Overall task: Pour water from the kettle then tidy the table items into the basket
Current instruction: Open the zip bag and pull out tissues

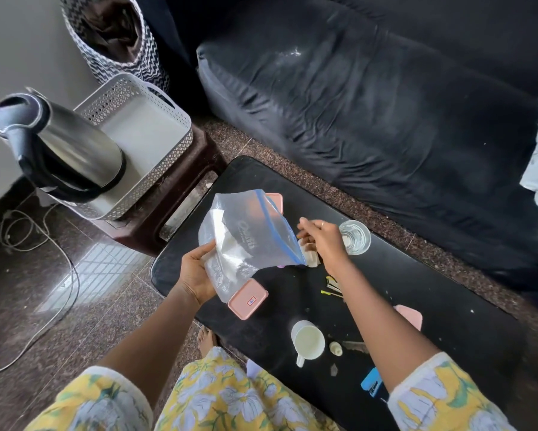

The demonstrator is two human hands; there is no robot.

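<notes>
My left hand grips a clear zip bag with a blue seal, held tilted above the black table. My right hand is at the bag's open rim with curled, blurred fingers; whether it pinches the rim is unclear. A steel kettle leans in the white perforated basket on a brown stool. A glass of water stands just right of my right hand. A pink lidded box lies under the bag; another pink box shows behind it.
On the table lie a white mug, yellow-tipped sticks, a pink lid, a blue item and small scraps. A dark sofa runs along the far side. A zigzag hamper stands behind the basket. A cable trails on the floor.
</notes>
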